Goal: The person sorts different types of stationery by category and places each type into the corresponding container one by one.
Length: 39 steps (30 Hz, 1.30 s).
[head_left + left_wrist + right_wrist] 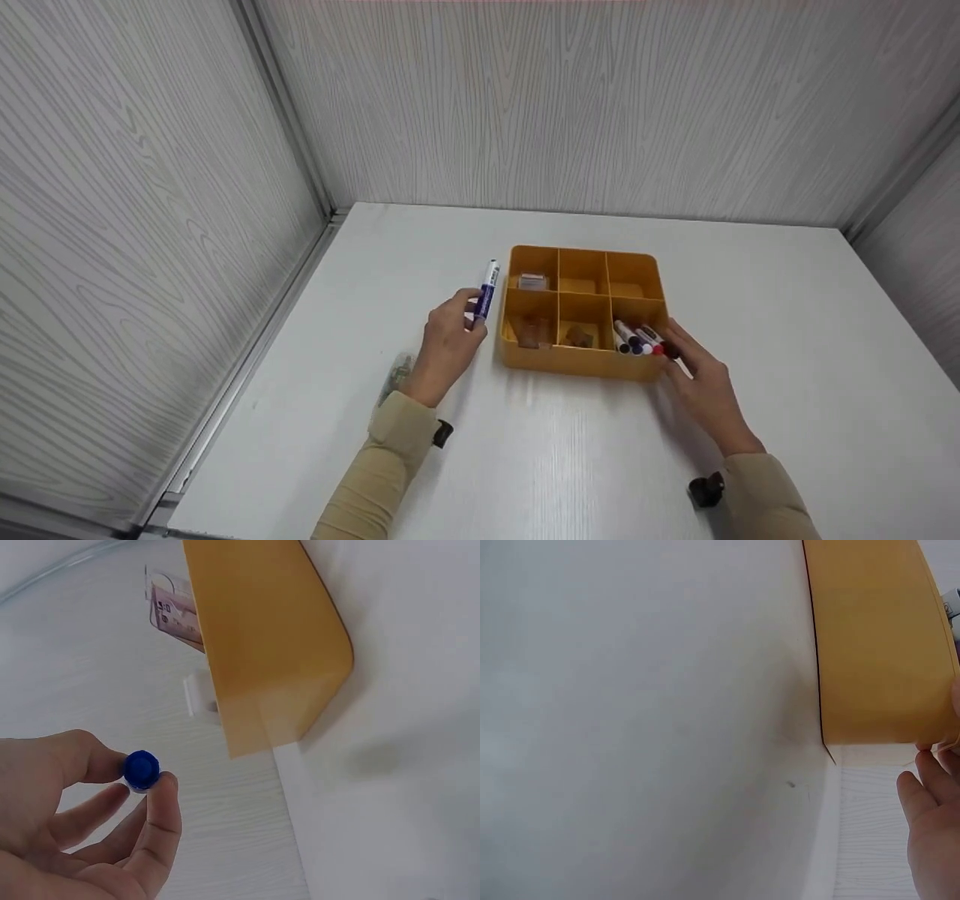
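Note:
My left hand (450, 337) pinches a blue-and-white marker (487, 292) between thumb and fingers, just left of an orange divided organizer box (581, 363). In the left wrist view the marker's round blue end (141, 769) faces the camera. At the box's front right corner, my right hand (701, 386) grips the wall; the right wrist view catches only part of its fingers (919, 799) there. Several markers (636, 339) lie in the front right compartment beside that hand. Small clear items (532, 331) sit in the front left compartment, and a brownish object (578, 337) in the front middle one.
A small clear case (533, 281) is in the back left compartment. Partly behind the left wrist, a clear pack with green contents (398, 373) lies on the white table (570, 465). Pale wood-grain panels (570, 105) stand along the back and sides.

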Available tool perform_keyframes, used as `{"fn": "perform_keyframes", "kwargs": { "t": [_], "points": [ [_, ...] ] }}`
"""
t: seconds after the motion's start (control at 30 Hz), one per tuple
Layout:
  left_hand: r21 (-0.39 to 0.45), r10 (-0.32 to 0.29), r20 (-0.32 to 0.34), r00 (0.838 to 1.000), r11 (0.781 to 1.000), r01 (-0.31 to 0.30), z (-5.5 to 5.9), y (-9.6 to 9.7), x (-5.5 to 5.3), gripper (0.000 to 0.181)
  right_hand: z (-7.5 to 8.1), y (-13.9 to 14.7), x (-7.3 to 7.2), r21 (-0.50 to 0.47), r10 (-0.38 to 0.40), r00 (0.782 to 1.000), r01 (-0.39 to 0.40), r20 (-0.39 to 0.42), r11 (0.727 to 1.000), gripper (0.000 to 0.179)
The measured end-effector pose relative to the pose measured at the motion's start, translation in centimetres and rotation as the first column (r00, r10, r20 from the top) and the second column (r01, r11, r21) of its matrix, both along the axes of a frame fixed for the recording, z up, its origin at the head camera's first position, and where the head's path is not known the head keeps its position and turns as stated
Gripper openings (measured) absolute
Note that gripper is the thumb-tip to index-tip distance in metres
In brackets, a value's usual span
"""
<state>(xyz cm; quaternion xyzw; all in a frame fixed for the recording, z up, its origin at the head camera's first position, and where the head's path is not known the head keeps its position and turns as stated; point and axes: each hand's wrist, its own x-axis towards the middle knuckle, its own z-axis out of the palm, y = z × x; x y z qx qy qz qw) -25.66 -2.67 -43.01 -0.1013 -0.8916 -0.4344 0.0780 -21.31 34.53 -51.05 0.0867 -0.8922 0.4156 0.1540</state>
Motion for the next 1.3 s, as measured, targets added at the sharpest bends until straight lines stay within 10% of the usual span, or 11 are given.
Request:
{"fn": "perform_keyframes", "kwargs": {
  "t": [0.67, 1.3],
  "points": [
    [-0.128, -0.336, -0.042, 0.941, 0.936, 0.328, 3.3, 9.8, 1.9, 0.027, -0.1, 0.2, 0.1, -0.017, -0.012, 1.000, 0.013, 0.022, 1.000, 0.054],
    [-0.293, -0.417, 0.064, 0.907, 0.861, 0.417, 4.3, 17.7, 0.8, 0.020, -0.4, -0.1, -0.1, 0.005, -0.020, 0.998, 0.020, -0.059, 1.000, 0.055]
  ]
}}
